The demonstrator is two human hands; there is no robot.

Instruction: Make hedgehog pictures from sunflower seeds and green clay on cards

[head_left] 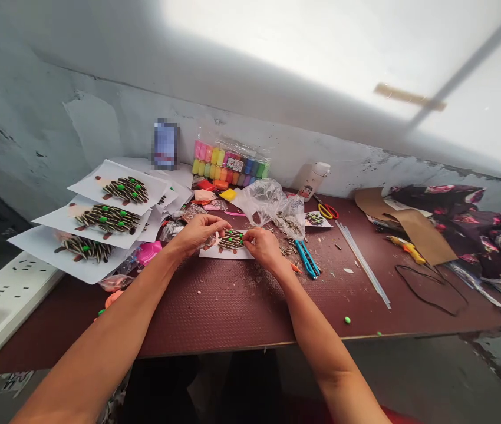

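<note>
A white card (pixel 226 254) lies on the dark red table in front of me. On it is a hedgehog picture made of striped sunflower seeds (pixel 231 239) with small green clay dots, its feet brown. My left hand (pixel 200 231) is over the card's left side, thumb and forefinger closed together near the seeds; anything between them is too small to make out. At the card's right edge, my right hand (pixel 263 244) has its fingers pinched close to the seeds, and their tips hide what they may hold.
Finished-looking hedgehog cards (pixel 122 203) are stacked at left beside a power strip (pixel 12 288). Behind are colored clay packs (pixel 228 165), a plastic bag of seeds (pixel 290 215) and a white bottle (pixel 315 179). Rightward lie a blue cutter (pixel 307 259), scissors (pixel 326 209), glue sticks (pixel 363 265) and a glue gun (pixel 407 248).
</note>
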